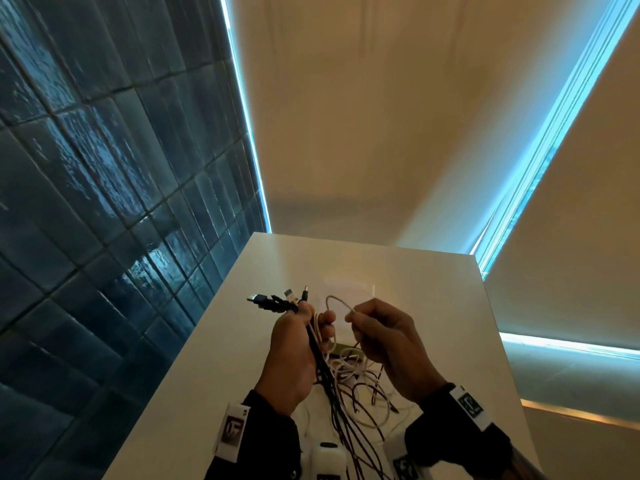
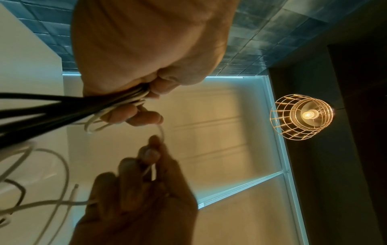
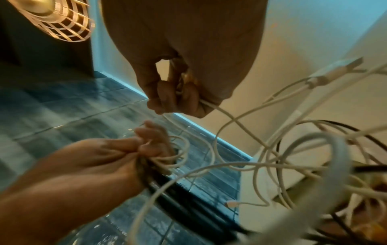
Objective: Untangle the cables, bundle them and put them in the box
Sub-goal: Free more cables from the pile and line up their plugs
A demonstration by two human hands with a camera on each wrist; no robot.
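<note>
**A:** What is closest to my head camera?

**B:** The loose cables (image 1: 360,393). They hang down below my fingers in a messy heap of white and dark lines, over the white table (image 1: 433,289). From there they run up into my two hands.

**A:** What is my left hand doing?

**B:** My left hand (image 1: 294,351) is closed around a bunch of cables (image 1: 313,337). The plug ends (image 1: 277,298) stick out just past my fingertips. I think I hold them that way so the ends line up and stay sorted while the rest hangs free.

**A:** And the right one?

**B:** My right hand (image 1: 384,344) pinches one thin white cable (image 1: 337,301) between thumb and fingertips, with the other fingers curled. The cable makes a small loop between my two hands. I think I am pulling this one out of the mess so it can join the bunch.

**A:** How many are there?

**B:** Two hands. I count about four plug ends past my left fingers, some dark, one pale. One cable is in my right fingers. The hanging ones cross too much to count.

**A:** Where is the box?

**B:** I can't pick it out for sure. Something small lies under my hands, but it is hidden.

**A:** Anything else around?

**B:** A wire cage lamp (image 2: 301,116) glows off to the side, and blue tiles (image 1: 86,202) cover the wall.
</note>
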